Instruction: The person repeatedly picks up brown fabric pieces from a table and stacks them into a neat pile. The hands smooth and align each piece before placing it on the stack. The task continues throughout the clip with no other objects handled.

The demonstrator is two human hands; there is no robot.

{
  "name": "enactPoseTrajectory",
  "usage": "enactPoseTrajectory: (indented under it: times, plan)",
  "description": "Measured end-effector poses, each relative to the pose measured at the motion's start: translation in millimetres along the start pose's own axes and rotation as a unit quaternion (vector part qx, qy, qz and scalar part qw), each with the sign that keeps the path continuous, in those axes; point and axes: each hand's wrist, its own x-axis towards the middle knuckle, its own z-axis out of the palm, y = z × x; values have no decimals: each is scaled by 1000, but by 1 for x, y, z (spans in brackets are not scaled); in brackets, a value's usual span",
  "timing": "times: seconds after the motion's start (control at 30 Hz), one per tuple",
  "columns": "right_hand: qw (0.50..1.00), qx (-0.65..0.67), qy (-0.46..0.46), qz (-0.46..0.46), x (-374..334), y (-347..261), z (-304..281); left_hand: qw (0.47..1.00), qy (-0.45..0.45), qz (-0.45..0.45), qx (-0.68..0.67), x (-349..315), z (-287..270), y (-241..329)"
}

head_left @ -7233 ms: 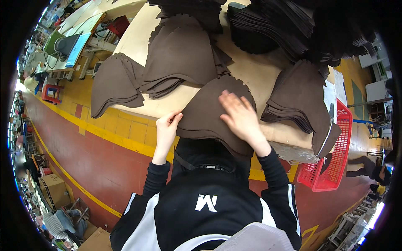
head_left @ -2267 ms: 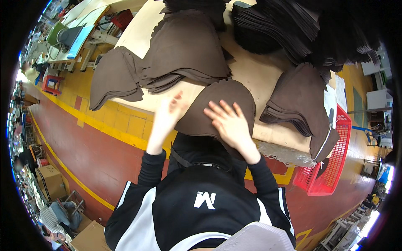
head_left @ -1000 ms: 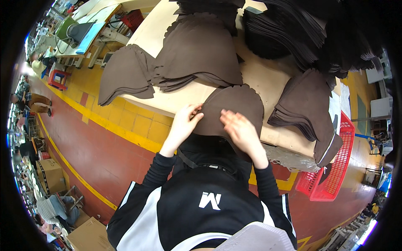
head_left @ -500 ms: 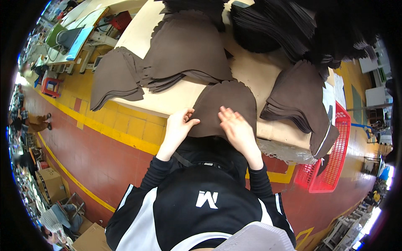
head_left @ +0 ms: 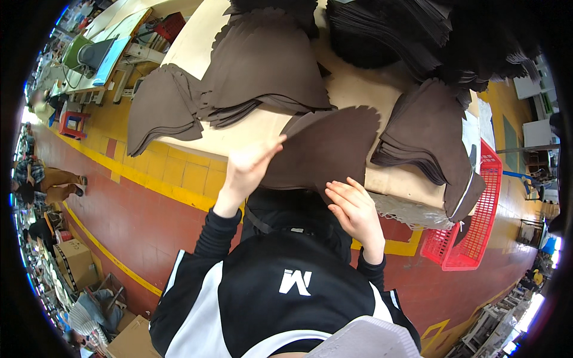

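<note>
A dark brown fabric panel (head_left: 325,146) with a notched edge lies at the table's front edge, directly before me. It sits skewed over another brown piece, whose edge (head_left: 293,124) shows at its upper left. My left hand (head_left: 249,167) is at the panel's left side, fingers stretched and held close together, their tips by its edge. My right hand (head_left: 358,213) is at the lower right edge, fingers extended with the tips at the fabric and the thumb apart. Whether either hand bears on the panel is hard to see.
Stacks of brown panels lie at the left (head_left: 164,110), further back (head_left: 265,65) and right (head_left: 418,134) on the pale table (head_left: 239,134). Black layered pieces (head_left: 382,36) fill the far right. A red plastic basket (head_left: 489,209) stands by the table's right side.
The top panel has swung, its notched edge shifting right and baring a piece beneath. My right hand drew back toward me off the panel; my left hand straightened its fingers.
</note>
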Motion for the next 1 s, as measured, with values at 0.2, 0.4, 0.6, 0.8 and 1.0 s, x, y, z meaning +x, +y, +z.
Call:
enactPoseTrajectory:
  times: [0.2, 0.4, 0.6, 0.8, 1.0]
  plan:
    - [995, -19, -92, -43, 17, -9, 26, 971, 198, -130, 27, 70, -37, -38]
    - [986, -154, -64, 23, 44, 41, 44, 972, 146, -177, 60, 41, -44, -63]
    - [972, -185, -69, 128, 98, 104, 39, 942, -107, -316, -11, -42, 16, -15]
    - [960, -208, 126, 135, 89, 84, 47, 969, -81, -215, 86, -58, 31, 0]
    - [958, -130, 143, 211, 3, 27, 51, 958, -160, -212, -104, -37, 25, 11]
